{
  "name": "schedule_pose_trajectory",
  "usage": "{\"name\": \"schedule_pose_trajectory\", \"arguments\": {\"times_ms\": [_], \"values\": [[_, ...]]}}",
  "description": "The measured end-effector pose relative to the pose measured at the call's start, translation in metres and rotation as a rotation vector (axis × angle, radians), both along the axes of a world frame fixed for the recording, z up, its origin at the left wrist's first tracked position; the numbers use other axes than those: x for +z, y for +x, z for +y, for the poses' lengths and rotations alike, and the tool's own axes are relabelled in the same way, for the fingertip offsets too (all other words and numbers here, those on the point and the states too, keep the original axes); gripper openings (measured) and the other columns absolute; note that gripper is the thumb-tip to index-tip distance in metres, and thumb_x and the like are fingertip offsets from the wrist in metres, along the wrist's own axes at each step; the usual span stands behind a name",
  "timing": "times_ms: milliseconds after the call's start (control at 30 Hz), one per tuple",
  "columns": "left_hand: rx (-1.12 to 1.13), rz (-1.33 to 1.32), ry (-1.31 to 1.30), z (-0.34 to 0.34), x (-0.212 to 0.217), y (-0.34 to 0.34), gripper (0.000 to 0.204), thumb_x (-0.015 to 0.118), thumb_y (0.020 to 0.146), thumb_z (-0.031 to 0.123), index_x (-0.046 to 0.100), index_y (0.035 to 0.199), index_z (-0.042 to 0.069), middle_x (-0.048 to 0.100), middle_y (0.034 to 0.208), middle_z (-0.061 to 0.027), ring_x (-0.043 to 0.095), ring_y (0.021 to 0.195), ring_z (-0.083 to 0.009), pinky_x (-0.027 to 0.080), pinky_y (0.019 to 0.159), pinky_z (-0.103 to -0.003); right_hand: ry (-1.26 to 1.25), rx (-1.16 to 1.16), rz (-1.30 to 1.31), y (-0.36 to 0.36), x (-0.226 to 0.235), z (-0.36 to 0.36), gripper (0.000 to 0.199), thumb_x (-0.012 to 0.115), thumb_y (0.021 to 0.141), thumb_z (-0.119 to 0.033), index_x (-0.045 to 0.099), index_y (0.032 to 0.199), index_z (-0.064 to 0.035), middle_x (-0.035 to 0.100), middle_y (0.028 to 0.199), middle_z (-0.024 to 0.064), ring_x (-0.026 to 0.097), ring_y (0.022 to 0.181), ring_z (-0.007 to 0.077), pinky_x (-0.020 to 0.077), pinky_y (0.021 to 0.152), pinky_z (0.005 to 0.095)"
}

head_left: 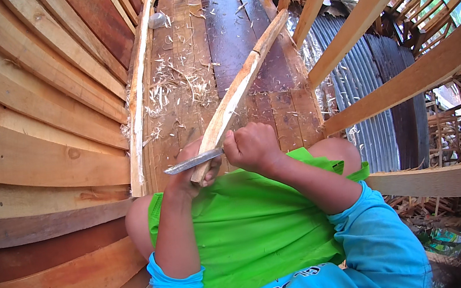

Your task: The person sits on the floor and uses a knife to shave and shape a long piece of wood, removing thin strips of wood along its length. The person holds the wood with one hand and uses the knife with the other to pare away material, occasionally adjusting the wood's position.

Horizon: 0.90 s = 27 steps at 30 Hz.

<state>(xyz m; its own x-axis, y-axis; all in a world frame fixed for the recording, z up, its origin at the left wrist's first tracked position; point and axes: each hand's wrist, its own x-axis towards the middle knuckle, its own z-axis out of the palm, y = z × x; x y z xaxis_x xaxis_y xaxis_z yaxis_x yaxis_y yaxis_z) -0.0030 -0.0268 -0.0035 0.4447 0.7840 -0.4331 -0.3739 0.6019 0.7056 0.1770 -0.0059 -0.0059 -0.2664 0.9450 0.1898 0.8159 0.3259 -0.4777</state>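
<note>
A long, partly stripped wooden stick (234,95) slants from my lap up to the far right, its pale wood showing along one side. My left hand (190,160) is closed round its near end, with fingers curling beneath. Across the stick, close to that end, lies the metal blade of a knife (193,162), pointing left. My right hand (253,148) is closed in a fist at the blade's right end; the handle is hidden inside it. Both hands are just above the green cloth (252,217) over my lap.
Wood shavings (190,85) are scattered over the plank floor (273,114). A wooden slat wall (42,147) rises on the left, with a pale strip (137,110) along its foot. A small clear container (157,20) stands farther off. Slanting rails (405,84) and corrugated metal sheets (351,80) are at right.
</note>
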Motion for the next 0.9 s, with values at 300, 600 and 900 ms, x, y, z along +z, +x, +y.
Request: {"name": "schedule_pose_trajectory", "arguments": {"times_ms": [300, 600, 900], "values": [[-0.035, -0.035, -0.201, 0.007, -0.011, 0.001, 0.029, 0.034, 0.101, 0.037, 0.05, 0.108, 0.013, 0.052, 0.068, -0.0038, 0.046, 0.04, -0.0092, 0.034, 0.031, -0.022, 0.018, -0.13, -0.046, 0.018, -0.008, 0.034, 0.048, 0.045, 0.087, -0.031, 0.061, 0.052, -0.0017, 0.057, 0.053, 0.0229, 0.059, 0.049, 0.0402, 0.0488, 0.051, 0.0518], [-0.067, -0.085, -0.242, 0.01, -0.013, 0.007, 0.028, 0.038, 0.1, 0.034, 0.049, 0.113, 0.012, 0.05, 0.067, -0.0053, 0.045, 0.04, -0.011, 0.034, 0.031, -0.022, 0.038, -0.127, -0.059, 0.019, -0.002, 0.023, 0.048, 0.045, 0.088, -0.029, 0.06, 0.051, -0.0017, 0.055, 0.049, 0.0218, 0.059, 0.046, 0.0388, 0.0493, 0.053, 0.052], [-0.019, -0.078, -0.238, 0.009, -0.009, 0.006, 0.031, 0.034, 0.1, 0.033, 0.048, 0.116, 0.011, 0.05, 0.066, -0.0051, 0.045, 0.041, -0.0114, 0.034, 0.031, -0.023, 0.043, -0.068, -0.074, 0.007, 0.015, 0.016, 0.046, 0.044, 0.087, -0.027, 0.064, 0.055, -0.0033, 0.059, 0.052, 0.0189, 0.061, 0.047, 0.0363, 0.0508, 0.05, 0.0475]]}}
